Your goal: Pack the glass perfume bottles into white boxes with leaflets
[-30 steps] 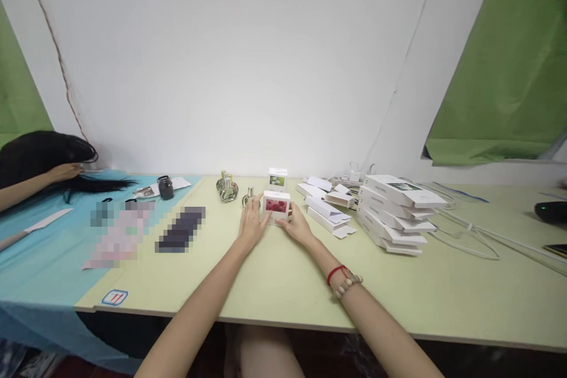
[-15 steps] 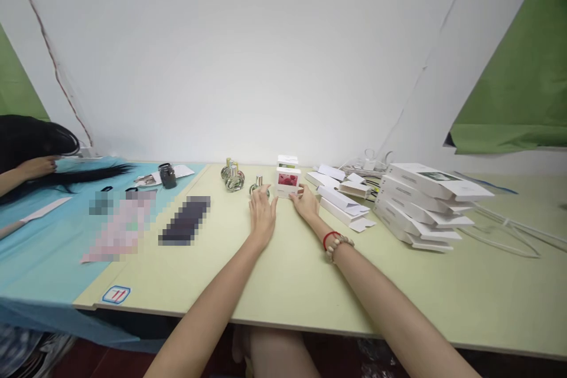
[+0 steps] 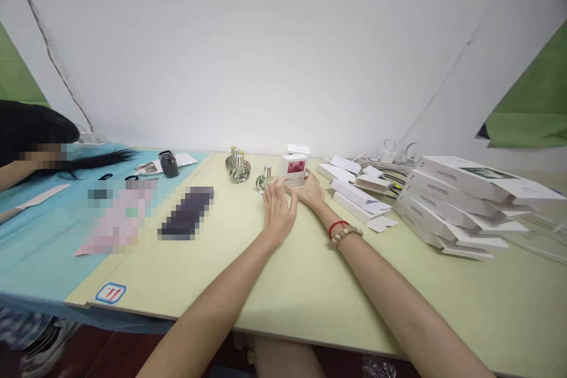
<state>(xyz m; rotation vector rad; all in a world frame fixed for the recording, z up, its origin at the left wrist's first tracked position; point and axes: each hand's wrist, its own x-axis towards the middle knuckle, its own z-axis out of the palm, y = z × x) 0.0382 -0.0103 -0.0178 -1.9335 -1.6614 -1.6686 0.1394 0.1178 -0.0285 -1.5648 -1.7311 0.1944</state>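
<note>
A small white box (image 3: 289,180) with a pink-red picture on its front stands toward the back of the table, turned slightly. My right hand (image 3: 311,191) grips it from the right, fingers along its side and thumb at the lower front. My left hand (image 3: 280,208) is open at the box's lower left, fingers stretched and thumb apart; whether the fingertips touch the box I cannot tell. Just left of those fingers stands a glass perfume bottle (image 3: 261,184) with a silver cap. A second white box (image 3: 298,148) shows behind the gripped one.
Several perfume bottles (image 3: 240,171) cluster at back left. Flattened white cartons (image 3: 361,204) lie to the right, beside a stack of white boxes (image 3: 443,201) and cables. A dark jar (image 3: 168,164) stands on the blue cloth (image 3: 39,236), where another person leans at far left.
My left hand has moved right, from the single perfume bottle toward the box. The box has turned and separated from the one behind it. The view has shifted slightly.
</note>
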